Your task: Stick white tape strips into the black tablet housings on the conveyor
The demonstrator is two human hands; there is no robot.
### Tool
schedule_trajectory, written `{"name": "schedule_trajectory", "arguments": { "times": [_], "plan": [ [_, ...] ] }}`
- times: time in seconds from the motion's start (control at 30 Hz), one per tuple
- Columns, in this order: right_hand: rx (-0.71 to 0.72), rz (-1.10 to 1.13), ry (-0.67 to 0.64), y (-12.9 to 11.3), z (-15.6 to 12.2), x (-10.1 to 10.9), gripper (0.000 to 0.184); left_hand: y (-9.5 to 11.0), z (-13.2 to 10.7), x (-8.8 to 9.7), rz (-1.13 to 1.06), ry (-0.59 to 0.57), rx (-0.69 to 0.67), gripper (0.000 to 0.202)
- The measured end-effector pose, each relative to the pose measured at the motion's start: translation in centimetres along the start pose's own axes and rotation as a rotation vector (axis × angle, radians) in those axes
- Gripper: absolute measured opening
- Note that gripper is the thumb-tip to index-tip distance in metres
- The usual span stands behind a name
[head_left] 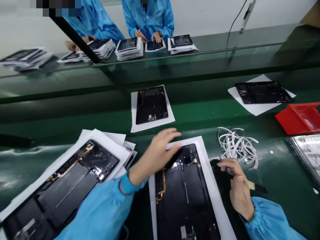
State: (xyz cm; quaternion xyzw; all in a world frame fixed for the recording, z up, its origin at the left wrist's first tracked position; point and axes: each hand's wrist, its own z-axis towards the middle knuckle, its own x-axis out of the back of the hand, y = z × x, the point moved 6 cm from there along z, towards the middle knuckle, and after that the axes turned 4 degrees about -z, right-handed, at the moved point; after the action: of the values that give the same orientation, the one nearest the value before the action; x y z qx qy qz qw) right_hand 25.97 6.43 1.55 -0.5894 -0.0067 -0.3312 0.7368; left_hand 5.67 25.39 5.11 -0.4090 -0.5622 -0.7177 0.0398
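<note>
An opened tablet (185, 193), its dark inside and orange flat cable showing, lies on white paper in front of me. Over its upper left corner is my left hand (157, 151), fingers stretched out and holding nothing; whether it touches the tablet I cannot tell. To the right of the paper, my right hand (237, 191) is closed around a slim tool with a beige and black end (258, 187). Its kind is hidden by my fingers. Just beyond that hand sits a tangle of thin white strips (237, 145).
Another opened tablet (67, 186) tops a paper stack at left. Two more, a middle tablet (152, 105) and a right tablet (263, 92), lie farther back. A red bin (297, 118) stands at right. Beyond the rail, co-workers in blue handle stacked tablets (128, 48).
</note>
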Motion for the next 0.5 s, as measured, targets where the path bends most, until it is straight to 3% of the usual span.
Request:
{"name": "schedule_trajectory", "arguments": {
  "times": [0.03,0.1,0.2,0.37,0.5],
  "plan": [
    [-0.046,0.022,-0.001,0.2,0.0,0.0,0.048,0.8,-1.9,-2.0,0.067,-0.088,-0.067,0.029],
    [-0.120,0.053,-0.049,0.2,0.1,-0.6,0.035,1.3,-5.0,-4.6,0.171,-0.152,-0.133,0.030],
    [-0.173,0.087,-0.121,-0.2,0.4,-1.8,0.013,0.9,-7.1,-6.4,0.247,-0.115,-0.164,0.025],
    [-0.205,0.157,-0.104,-0.1,1.5,-2.9,0.012,0.6,-7.2,-6.4,0.197,-0.012,-0.150,0.020],
    [-0.183,0.098,-0.039,0.1,2.0,-2.0,0.013,0.7,-8.0,-4.6,0.163,0.070,-0.145,0.021]
  ]
}}
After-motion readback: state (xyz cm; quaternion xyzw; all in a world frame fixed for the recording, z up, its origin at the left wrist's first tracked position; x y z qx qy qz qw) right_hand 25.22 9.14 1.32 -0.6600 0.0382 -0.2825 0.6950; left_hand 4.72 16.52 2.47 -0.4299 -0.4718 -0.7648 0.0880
